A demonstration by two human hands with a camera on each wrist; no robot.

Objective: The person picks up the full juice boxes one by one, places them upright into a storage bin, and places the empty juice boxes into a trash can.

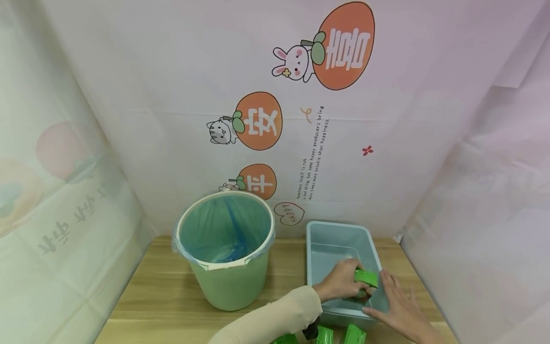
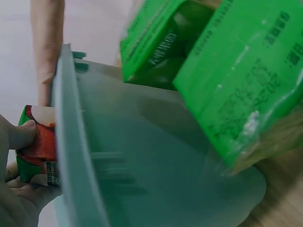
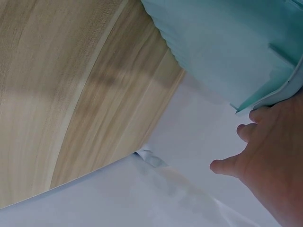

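Note:
My left hand (image 1: 341, 279) reaches over the front of a light-blue plastic bin (image 1: 343, 313) and grips a small green carton (image 1: 366, 278). In the left wrist view, thumb and fingers pinch the carton (image 2: 40, 146), showing red and white printing, just past the bin's rim. My right hand (image 1: 401, 306) rests at the bin's front right corner, its thumb over the rim and its fingers along the outer side. The right wrist view shows this hand (image 3: 277, 146) with fingers spread against the bin (image 3: 222, 42).
Left of the bin stands a green bucket (image 1: 229, 286) with a clear bluish liner. Several green packs (image 1: 324, 335) lie in front of the bin; the left wrist view shows one pack (image 2: 246, 85) in clear wrap. Printed curtains enclose the wooden table (image 1: 159, 296).

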